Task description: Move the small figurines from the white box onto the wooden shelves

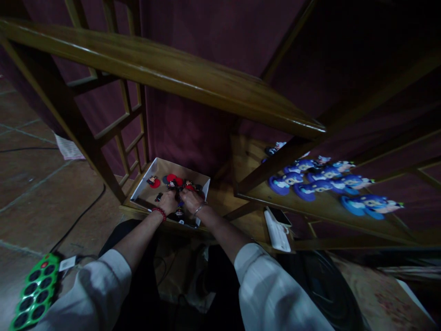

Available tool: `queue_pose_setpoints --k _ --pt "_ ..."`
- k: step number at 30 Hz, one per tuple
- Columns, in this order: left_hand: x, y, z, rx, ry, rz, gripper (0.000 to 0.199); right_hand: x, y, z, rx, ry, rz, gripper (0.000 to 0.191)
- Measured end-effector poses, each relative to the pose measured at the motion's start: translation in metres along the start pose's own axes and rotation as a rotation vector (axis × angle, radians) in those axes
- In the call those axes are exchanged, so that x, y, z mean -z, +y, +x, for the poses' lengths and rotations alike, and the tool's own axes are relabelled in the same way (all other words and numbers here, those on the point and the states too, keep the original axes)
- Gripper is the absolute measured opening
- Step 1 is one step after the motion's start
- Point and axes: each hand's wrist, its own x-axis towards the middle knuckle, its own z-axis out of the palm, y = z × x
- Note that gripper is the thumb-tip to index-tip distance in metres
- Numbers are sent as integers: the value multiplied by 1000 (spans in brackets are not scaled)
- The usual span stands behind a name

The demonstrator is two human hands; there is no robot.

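A shallow white-edged box [144,186] stands on the low wooden shelf and holds several small red and black figures [153,181]. My left hand [168,202], with a red bead bracelet at the wrist, reaches into the box. Beside it is my right hand [191,201], with a silver bangle, its fingers close to those of the left. Both hands have their fingers bent among the dark figures near the middle of the box. What lies between the fingertips is too small and dark to make out. Another dark figure [179,213] lies just below the hands.
Several blue and white figures [313,187] stand on the raised shelf at right. A phone [279,216] lies on a white packet [276,233]. A wooden rail [165,69] crosses above the box. A green power strip [37,292] is on the floor at lower left.
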Motion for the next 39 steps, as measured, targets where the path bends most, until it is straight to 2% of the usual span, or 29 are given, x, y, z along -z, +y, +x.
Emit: queue_pose_setpoints --k 12,21,28,34,39 --pt "4 2 -2 -28 9 24 19 -7 0 3 19 -15 -2 29" --pt "9 0 -3 -65 -5 -4 18 -10 -4 2 63 27 -10 32" --pt "13 2 -1 -41 -39 -10 16 -14 0 4 111 61 -20 31" --pt "11 0 1 -53 -43 -24 16 -16 0 4 94 61 -43 30" --pt "7 -3 -1 -70 0 -4 16 -9 0 2 62 22 -1 28"
